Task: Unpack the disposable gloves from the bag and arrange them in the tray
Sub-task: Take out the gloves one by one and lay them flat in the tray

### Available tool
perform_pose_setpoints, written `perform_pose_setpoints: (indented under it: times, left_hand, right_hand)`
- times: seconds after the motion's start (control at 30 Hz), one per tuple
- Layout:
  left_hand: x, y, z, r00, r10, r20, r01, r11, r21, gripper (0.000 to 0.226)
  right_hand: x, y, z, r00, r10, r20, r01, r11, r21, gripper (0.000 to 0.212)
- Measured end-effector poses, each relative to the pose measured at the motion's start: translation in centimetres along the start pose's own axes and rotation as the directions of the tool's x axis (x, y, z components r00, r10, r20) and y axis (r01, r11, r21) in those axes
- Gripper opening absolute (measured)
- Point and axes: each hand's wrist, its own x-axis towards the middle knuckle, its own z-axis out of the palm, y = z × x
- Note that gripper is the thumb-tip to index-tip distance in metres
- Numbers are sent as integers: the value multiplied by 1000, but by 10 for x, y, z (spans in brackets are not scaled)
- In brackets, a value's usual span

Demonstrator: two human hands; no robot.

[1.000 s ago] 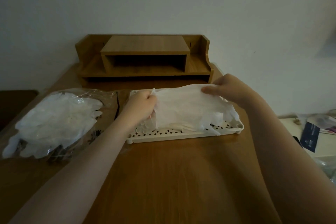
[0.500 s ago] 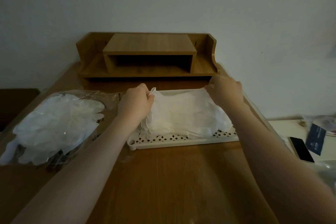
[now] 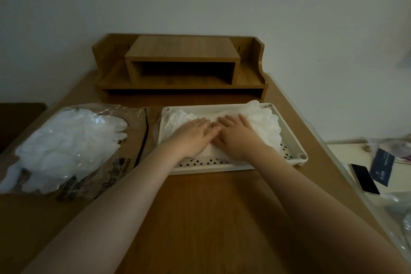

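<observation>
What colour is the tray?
Off-white tray, floor perforated with small diamond holes; the head view shows it.

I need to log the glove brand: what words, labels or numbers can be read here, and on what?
Clear bag: dark printed characters along its near edge, too blurred to read.
Dark blue card beside the phone: small pale print, too small to read.
Tray and gloves: no text visible.

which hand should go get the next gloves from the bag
Left, probably. The bag lies on the left hand's side, beside the tray; the right hand would have to cross over.
</observation>
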Motion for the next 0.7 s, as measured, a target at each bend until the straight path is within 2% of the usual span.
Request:
perform_pose_setpoints:
  times: [0.07, 0.13, 0.27, 0.37, 0.43, 0.5, 0.53, 0.6, 0.7]
  left_hand:
    - [3, -10, 2, 1000, -24, 3, 23, 978, 209, 68]
    - [3, -17, 4, 997, -79, -10, 78, 941, 328, 82]
    - [0, -23, 7, 987, -157, -47, 163, 926, 340, 116]
    - [-2, -22, 4, 979, -202, -13, 197, 937, 288, 124]
    - [-8, -18, -2, 981, -191, -23, 191, 957, 217, 113]
    - [-23, -16, -11, 979, -105, -174, 123, 987, 99, 88]
    - [-31, -15, -15, 954, -53, -294, 67, 997, 38, 75]
    - [-48, -24, -25, 852, 6, -523, -32, 999, -41, 51]
    - [-68, -48, -41, 742, -27, -670, -53, 994, -98, 34]
  right_hand:
    - [-2, 22, 1, 997, 80, -2, -80, 997, 0, 64]
    - [-5, 40, 6, 983, 177, 51, -179, 984, 23, 81]
    - [-10, 52, 16, 957, 256, 134, -279, 940, 198, 112]
    - [-9, 50, 13, 955, 261, 140, -285, 938, 198, 117]
    - [-9, 43, 3, 961, 269, 70, -276, 954, 118, 112]
    - [-11, 24, -11, 970, 217, -110, -204, 971, 122, 97]
    - [-15, 10, -18, 966, 154, -208, -120, 979, 167, 86]
    - [-16, -24, -33, 941, -5, -337, 101, 959, 266, 67]
    - [-5, -73, -41, 900, -176, -399, 318, 891, 324, 37]
